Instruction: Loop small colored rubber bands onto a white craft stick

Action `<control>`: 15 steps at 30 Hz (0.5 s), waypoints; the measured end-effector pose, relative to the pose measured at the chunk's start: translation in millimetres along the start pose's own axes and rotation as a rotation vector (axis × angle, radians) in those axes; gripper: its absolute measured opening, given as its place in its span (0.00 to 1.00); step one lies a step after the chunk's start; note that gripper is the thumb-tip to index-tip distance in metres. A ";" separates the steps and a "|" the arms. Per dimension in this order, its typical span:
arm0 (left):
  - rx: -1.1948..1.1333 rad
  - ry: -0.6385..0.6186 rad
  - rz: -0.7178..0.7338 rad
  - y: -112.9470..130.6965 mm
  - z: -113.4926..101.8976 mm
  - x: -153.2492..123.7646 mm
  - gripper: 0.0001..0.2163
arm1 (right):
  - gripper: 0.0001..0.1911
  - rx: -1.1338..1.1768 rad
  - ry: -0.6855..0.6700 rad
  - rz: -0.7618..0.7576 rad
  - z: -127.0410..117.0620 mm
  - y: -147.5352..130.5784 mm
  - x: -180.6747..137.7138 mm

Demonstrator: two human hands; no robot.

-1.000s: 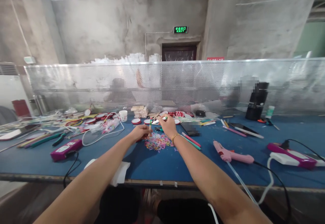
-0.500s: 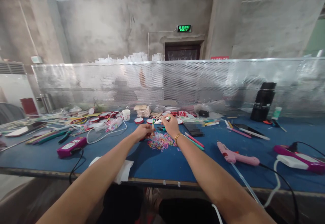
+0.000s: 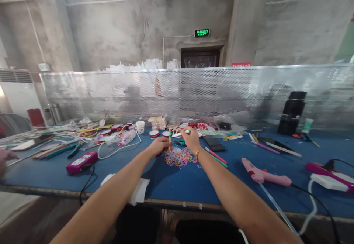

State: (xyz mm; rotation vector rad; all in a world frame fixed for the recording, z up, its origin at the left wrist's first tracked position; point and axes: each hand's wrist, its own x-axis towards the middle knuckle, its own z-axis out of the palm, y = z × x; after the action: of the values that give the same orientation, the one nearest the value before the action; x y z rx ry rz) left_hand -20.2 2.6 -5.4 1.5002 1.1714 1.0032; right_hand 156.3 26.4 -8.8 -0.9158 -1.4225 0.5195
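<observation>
My left hand (image 3: 160,146) pinches a small wooden stick (image 3: 170,137) that stands upright and is green near its top. In my right hand (image 3: 190,138) is a white marker pen (image 3: 177,134) with a green end; its tip points left, close to the stick. Whether the tip touches the stick I cannot tell. Below both hands lies a loose heap of small colourful plastic links (image 3: 180,158). Several white round pieces with red rims (image 3: 154,133) lie just beyond the hands. Dark pliers-like handles show partly behind the heap.
Pink and teal pens (image 3: 217,156) lie right of my right wrist, near a black phone-like slab (image 3: 214,143). A pink glue gun (image 3: 264,175) rests farther right. Purple power strips (image 3: 81,162) sit on both sides. At the left edge another person's hand (image 3: 7,157) shows.
The whole view has shifted slightly, moving the scene a little right and down. Both hands keep their holds, with the pen still near the stick.
</observation>
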 end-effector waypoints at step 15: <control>-0.011 -0.013 -0.016 -2.6 -1.9 1.8 0.13 | 0.07 0.037 0.002 0.009 1.4 1.9 0.9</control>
State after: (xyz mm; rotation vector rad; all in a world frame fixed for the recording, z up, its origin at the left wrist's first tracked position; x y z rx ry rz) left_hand -22.2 4.9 -7.5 1.4839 1.1654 0.9866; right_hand 155.4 28.5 -9.8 -0.8933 -1.4025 0.5500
